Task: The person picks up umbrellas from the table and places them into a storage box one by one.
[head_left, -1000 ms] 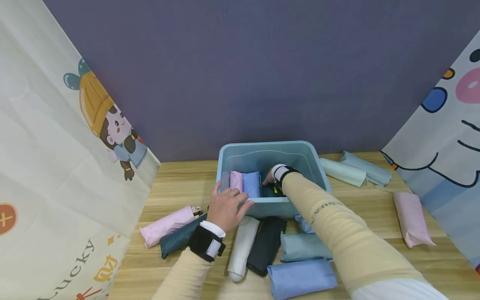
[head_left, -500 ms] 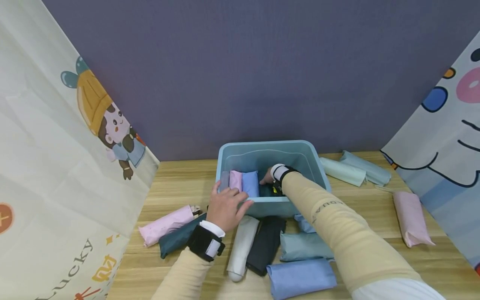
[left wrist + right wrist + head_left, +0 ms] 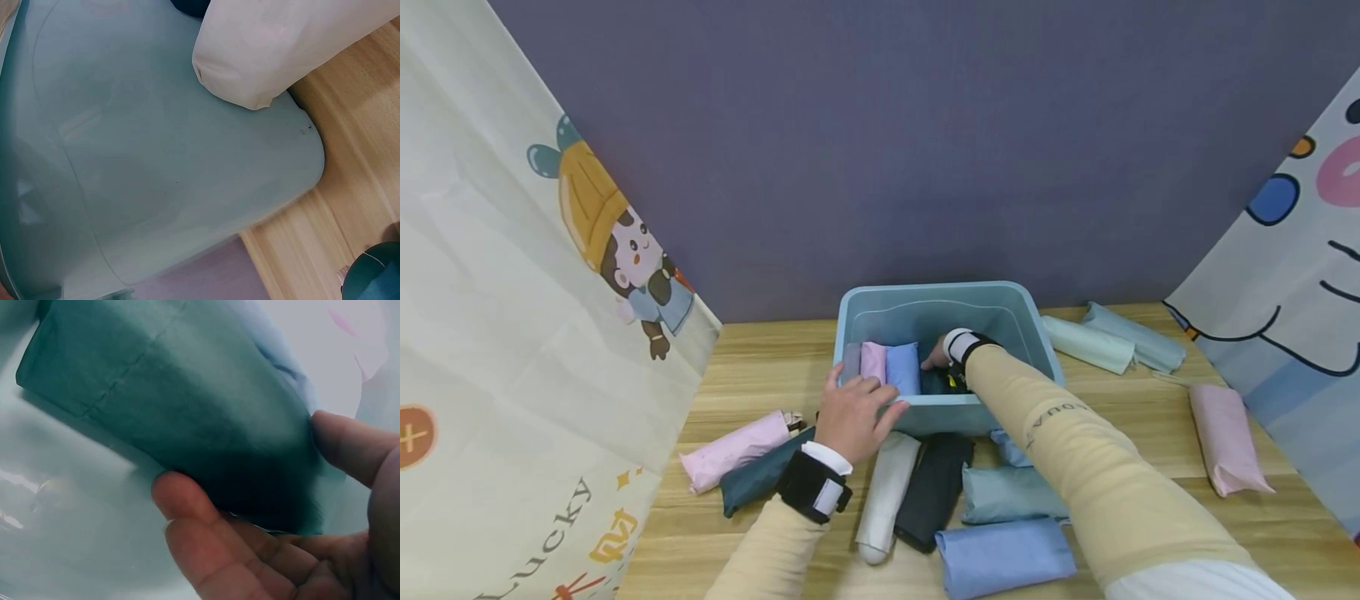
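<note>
A blue plastic bin stands at the table's back. Inside its left part lie a greyish folded umbrella, a pink one and a blue one side by side. My right hand reaches into the bin and grips a dark green folded umbrella beside the blue one, thumb on one side, fingers on the other. In the head view my forearm and wrist strap partly cover it. My left hand rests with spread fingers on the bin's front rim; the left wrist view shows mostly the bin's wall.
Left of the bin lie a pink umbrella and a dark teal one. In front are a light grey, a black, a grey-green and a blue umbrella. More lie at right, including a pink one.
My right hand shifts very slightly left inside the bin with the dark green umbrella. The left hand stays on the rim.
</note>
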Action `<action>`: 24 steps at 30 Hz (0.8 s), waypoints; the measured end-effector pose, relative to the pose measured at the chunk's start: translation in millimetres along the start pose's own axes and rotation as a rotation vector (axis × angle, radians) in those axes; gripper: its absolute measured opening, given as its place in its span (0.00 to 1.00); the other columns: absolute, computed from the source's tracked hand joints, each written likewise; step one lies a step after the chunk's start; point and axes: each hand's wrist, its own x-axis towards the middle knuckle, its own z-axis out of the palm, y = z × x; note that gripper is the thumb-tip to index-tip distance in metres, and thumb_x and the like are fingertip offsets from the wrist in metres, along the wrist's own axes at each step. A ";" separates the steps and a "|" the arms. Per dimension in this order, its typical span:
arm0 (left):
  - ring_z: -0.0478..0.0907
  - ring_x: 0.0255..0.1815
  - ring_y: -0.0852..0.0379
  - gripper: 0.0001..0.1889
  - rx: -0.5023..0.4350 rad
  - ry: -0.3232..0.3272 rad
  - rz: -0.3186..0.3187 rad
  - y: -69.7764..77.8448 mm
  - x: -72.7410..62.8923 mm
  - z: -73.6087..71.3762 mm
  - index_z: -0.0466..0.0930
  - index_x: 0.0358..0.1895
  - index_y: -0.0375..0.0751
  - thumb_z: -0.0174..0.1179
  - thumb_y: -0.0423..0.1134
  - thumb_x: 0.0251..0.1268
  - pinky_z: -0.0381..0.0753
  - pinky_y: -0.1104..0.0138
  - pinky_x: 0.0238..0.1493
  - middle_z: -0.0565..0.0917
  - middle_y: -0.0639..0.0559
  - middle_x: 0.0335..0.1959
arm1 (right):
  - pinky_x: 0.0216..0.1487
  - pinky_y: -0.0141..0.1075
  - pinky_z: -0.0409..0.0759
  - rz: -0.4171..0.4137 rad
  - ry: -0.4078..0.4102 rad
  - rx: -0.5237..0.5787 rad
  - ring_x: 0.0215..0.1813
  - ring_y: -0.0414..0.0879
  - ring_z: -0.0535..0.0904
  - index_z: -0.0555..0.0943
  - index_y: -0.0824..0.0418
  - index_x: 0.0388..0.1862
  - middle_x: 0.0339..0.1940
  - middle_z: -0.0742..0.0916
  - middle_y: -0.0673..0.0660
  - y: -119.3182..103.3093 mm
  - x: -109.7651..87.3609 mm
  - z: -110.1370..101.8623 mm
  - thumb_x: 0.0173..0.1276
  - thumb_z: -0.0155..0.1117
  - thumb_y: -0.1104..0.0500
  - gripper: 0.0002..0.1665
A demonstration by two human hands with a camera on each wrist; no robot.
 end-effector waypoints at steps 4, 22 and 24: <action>0.81 0.34 0.56 0.15 0.002 -0.016 -0.008 0.8 0.4 -1.5 0.83 0.36 0.54 0.53 0.58 0.68 0.62 0.40 0.62 0.83 0.57 0.30 | 0.62 0.44 0.71 0.010 0.014 -0.023 0.59 0.52 0.73 0.74 0.65 0.63 0.63 0.76 0.61 -0.1 -1.8 -0.7 0.63 0.60 0.34 0.43; 0.81 0.35 0.56 0.14 -0.002 0.007 0.001 1.7 0.7 0.1 0.84 0.36 0.54 0.55 0.57 0.66 0.63 0.40 0.62 0.84 0.57 0.32 | 0.50 0.37 0.79 -0.213 0.126 -0.111 0.50 0.51 0.81 0.74 0.70 0.58 0.55 0.80 0.63 -17.2 -61.7 -35.6 0.67 0.58 0.38 0.37; 0.82 0.36 0.56 0.14 0.000 0.002 -0.002 1.5 -0.1 0.3 0.84 0.36 0.54 0.55 0.57 0.66 0.62 0.40 0.62 0.84 0.57 0.32 | 0.40 0.36 0.82 -0.219 0.103 -0.011 0.42 0.51 0.84 0.73 0.70 0.57 0.50 0.80 0.62 -15.6 -66.1 -42.0 0.66 0.59 0.39 0.37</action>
